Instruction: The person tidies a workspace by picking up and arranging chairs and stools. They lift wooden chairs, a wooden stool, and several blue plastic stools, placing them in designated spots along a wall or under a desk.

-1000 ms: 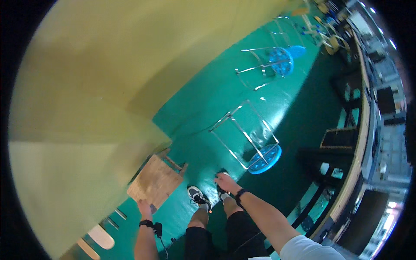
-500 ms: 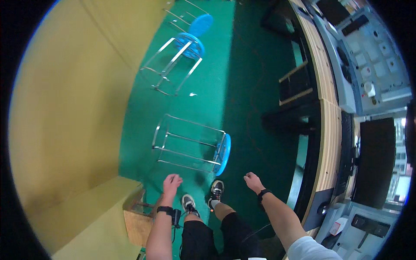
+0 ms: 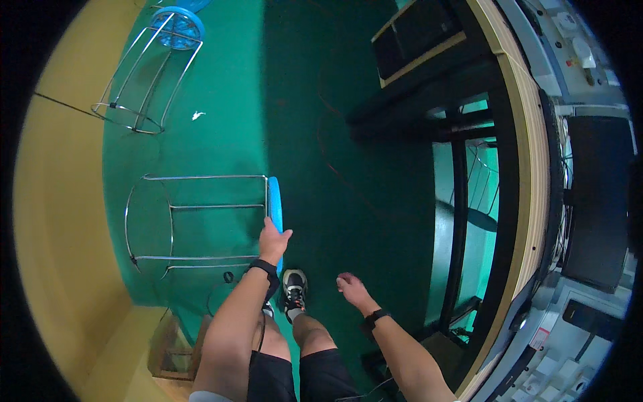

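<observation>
A metal-legged stool lies on its side on the green floor, its round blue seat (image 3: 275,201) facing right and its chrome legs (image 3: 214,177) reaching left. My left hand (image 3: 272,242) is over the near part of that seat, thumb spread away from the fingers; whether it touches the rim I cannot tell. Apart from the stool, my right hand (image 3: 353,291) hangs to the right above the dark floor, fingers curled in with nothing visible in them. Each wrist wears a black band.
Another blue-seated stool (image 3: 177,30) lies farther off at the upper left, with part of a further blue seat behind it. A yellow wall (image 3: 74,201) bounds the left. A wood-edged workbench (image 3: 526,134) runs along the right. A small wooden box (image 3: 164,348) stands at the lower left.
I have turned and come nearer to the lying stool, which appears farther left. My left hand has moved from beside the stool to over its blue seat. The right hand stays curled.
</observation>
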### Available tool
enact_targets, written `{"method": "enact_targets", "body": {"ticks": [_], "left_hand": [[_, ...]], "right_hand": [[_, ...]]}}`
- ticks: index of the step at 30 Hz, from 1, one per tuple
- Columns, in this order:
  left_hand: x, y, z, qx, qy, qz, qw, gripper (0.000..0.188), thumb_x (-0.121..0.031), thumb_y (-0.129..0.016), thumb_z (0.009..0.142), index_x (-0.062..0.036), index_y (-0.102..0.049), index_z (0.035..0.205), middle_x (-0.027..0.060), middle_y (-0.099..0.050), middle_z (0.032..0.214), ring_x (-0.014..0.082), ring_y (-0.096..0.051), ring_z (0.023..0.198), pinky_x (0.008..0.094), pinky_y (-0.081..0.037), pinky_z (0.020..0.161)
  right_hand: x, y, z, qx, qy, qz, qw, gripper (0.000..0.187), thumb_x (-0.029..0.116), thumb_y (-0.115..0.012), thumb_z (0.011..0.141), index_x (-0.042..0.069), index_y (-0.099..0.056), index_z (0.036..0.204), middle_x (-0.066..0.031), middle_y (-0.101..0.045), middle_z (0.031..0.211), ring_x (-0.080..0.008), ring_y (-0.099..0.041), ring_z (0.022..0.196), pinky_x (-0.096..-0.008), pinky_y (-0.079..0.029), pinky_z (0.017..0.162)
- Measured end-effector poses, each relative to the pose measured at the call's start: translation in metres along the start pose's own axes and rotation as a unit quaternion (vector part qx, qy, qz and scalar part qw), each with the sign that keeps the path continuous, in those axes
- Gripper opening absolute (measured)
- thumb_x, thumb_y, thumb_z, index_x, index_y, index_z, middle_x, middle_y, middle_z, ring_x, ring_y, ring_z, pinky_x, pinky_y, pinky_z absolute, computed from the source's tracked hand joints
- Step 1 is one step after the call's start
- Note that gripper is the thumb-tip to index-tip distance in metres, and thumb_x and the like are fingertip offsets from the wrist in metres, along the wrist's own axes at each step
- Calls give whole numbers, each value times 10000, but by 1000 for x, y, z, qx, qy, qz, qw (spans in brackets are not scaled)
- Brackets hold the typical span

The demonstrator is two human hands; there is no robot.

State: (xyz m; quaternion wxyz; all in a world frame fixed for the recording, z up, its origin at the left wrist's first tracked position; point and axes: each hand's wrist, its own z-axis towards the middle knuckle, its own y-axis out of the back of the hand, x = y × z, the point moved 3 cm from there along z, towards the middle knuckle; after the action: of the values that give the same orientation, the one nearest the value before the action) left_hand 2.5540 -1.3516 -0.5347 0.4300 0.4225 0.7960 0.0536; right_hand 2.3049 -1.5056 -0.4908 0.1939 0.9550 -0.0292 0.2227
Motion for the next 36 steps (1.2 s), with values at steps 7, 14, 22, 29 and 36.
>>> {"method": "enact_targets", "body": {"ticks": [7,14,22,29,36], "left_hand": [[4,31,-4,-15,76,99,992,398,-144,-661,772,12,-476,1087,274,-648,971,455,-623,950,509,-501,834],[-19,144,-55,8,25,20,999,384,-196,-677,732,0,-545,1035,244,-661,995,424,-631,974,487,-498,842],[26,310,-100,56,-34,-254,965,548,-41,-691,768,41,-485,1270,134,-628,1161,230,-613,1049,382,-493,919],[88,414,-129,23,-28,-423,905,514,-39,-703,779,31,-495,1243,144,-641,1127,219,-621,1011,369,-486,913],[147,500,-167,31,-25,-484,874,618,-62,-720,790,18,-444,1338,132,-614,1218,204,-587,1103,366,-457,981]], "right_hand": [[-15,4,-52,28,-55,21,998,364,242,-555,931,-30,-566,1172,-72,-633,882,-157,-601,793,-298,-496,726],[41,20,-50,27,-6,-42,999,396,262,-577,931,-48,-565,1177,-114,-654,980,-192,-627,856,-328,-508,773],[189,-86,-4,117,136,-163,970,630,417,-595,916,-73,-473,1294,-190,-656,1077,-270,-635,972,-366,-498,853],[271,-209,21,156,48,-91,982,844,566,-535,924,40,-187,1486,-185,-491,1346,-269,-513,1170,-465,-441,932],[370,-307,-34,316,-58,177,930,563,357,-587,952,122,-333,1396,-81,-473,1380,-294,-486,1238,-524,-425,1020]]}}
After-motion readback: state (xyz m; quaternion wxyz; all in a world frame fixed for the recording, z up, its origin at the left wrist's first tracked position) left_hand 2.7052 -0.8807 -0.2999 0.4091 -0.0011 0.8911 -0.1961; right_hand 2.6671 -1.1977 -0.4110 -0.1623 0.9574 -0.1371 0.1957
